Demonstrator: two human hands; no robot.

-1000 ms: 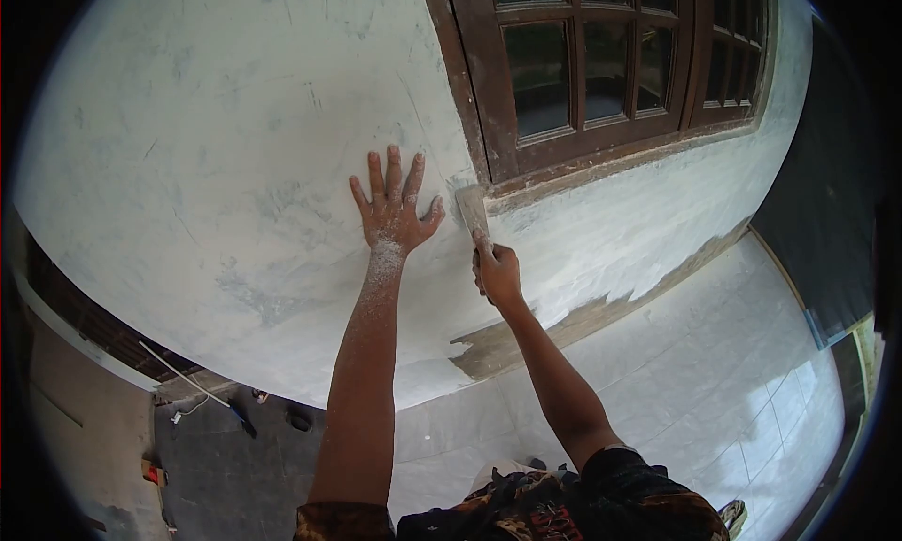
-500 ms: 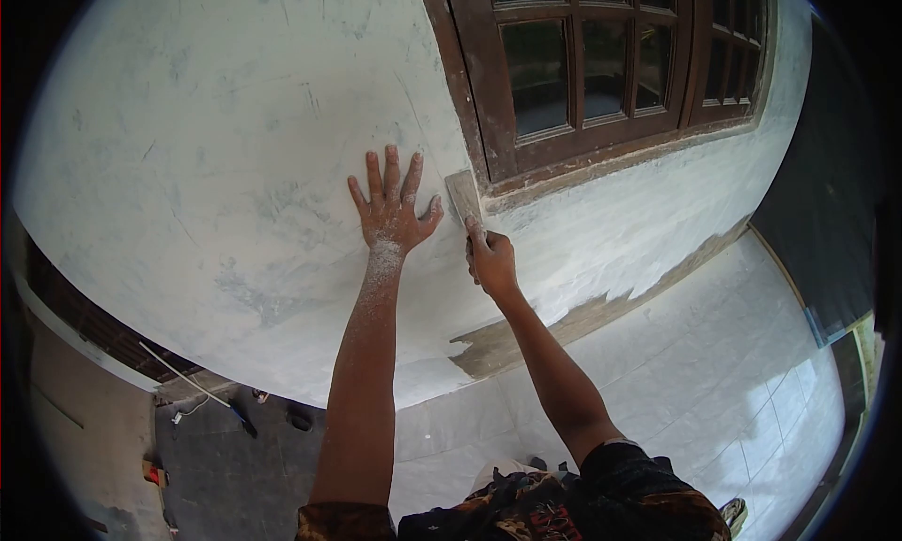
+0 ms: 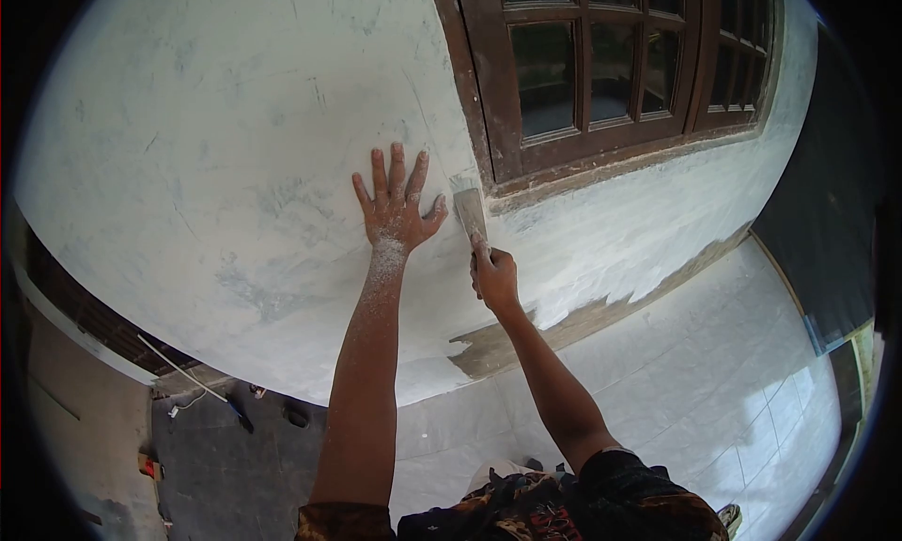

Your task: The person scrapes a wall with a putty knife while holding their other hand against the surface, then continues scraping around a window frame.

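Flat on the white wall (image 3: 254, 146) lies my left hand (image 3: 398, 212), its fingers spread and the wrist dusted with white powder. My right hand (image 3: 495, 276) is closed round the handle of a putty knife (image 3: 468, 210), whose blade points up at the wall beside the lower left corner of the brown wooden window frame (image 3: 503, 137). A pale, rough patch (image 3: 460, 180) shows just above the blade's edge. The handle is mostly hidden by my fingers.
Bare grey-brown plaster (image 3: 489, 348) runs along the wall's lower edge. Light tiles (image 3: 648, 381) cover the floor on the right, and a dark floor (image 3: 244, 466) lies at lower left with a long-handled tool (image 3: 183, 370). A dark sheet (image 3: 808, 203) hangs at far right.
My right hand has moved down with the putty knife, away from the window corner, uncovering the patch above the blade. The left hand stays spread on the wall.
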